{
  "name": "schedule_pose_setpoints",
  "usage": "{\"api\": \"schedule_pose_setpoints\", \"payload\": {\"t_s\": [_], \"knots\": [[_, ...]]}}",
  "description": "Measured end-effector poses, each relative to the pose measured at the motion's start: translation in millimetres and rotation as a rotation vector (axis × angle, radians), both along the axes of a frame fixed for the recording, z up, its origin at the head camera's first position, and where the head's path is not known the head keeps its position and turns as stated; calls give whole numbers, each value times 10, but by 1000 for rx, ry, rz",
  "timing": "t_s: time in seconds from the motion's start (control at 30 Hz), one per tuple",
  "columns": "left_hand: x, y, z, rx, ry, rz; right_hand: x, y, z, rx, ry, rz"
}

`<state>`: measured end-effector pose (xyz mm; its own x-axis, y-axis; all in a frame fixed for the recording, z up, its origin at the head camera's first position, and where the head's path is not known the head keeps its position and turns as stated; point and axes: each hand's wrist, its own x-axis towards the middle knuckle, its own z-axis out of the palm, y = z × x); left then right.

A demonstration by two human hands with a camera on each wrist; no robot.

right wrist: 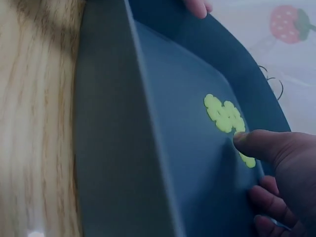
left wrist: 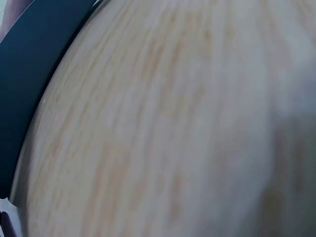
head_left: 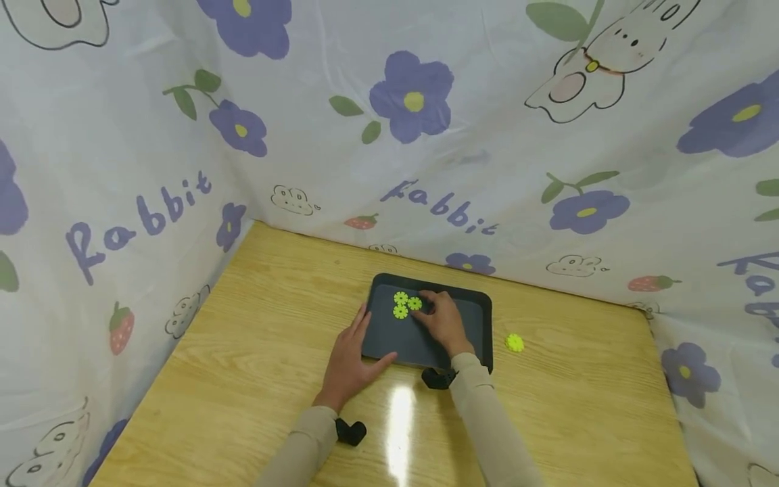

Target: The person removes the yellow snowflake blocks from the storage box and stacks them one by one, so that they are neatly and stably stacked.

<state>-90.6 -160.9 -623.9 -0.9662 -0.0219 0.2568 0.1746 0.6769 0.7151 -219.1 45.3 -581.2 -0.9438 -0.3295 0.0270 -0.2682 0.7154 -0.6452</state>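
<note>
A dark rectangular tray (head_left: 386, 341) lies on the wooden table. Inside it, several yellow-green notched discs (head_left: 400, 297) sit close together toward the back left. My right hand (head_left: 449, 325) reaches over the tray from the front. It pinches one more notched disc (right wrist: 248, 161) at the side of the group, partly hidden behind the thumb (right wrist: 261, 143). My left hand (head_left: 348, 365) rests against the tray's front left corner, straight fingers along the left side and thumb spread at the front edge. The left wrist view shows mostly table and a strip of the tray wall (left wrist: 34, 64).
To the right of the tray, another yellow-green disc (head_left: 514, 343) lies on the table (head_left: 584, 392). White cloth (head_left: 487, 135) printed with flowers and rabbits hangs behind and at both sides. Black wrist mounts (head_left: 351, 431) stick out near the front of the tray.
</note>
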Motion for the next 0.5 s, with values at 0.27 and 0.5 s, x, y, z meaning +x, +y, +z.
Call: {"api": "schedule_pose_setpoints", "payload": {"t_s": [0.27, 0.5], "knots": [[-3, 16, 9, 3, 10, 3, -33, -32, -1, 40, -50, -1], [-4, 8, -13, -6, 16, 2, -6, -31, 0, 51, -28, -13]]}}
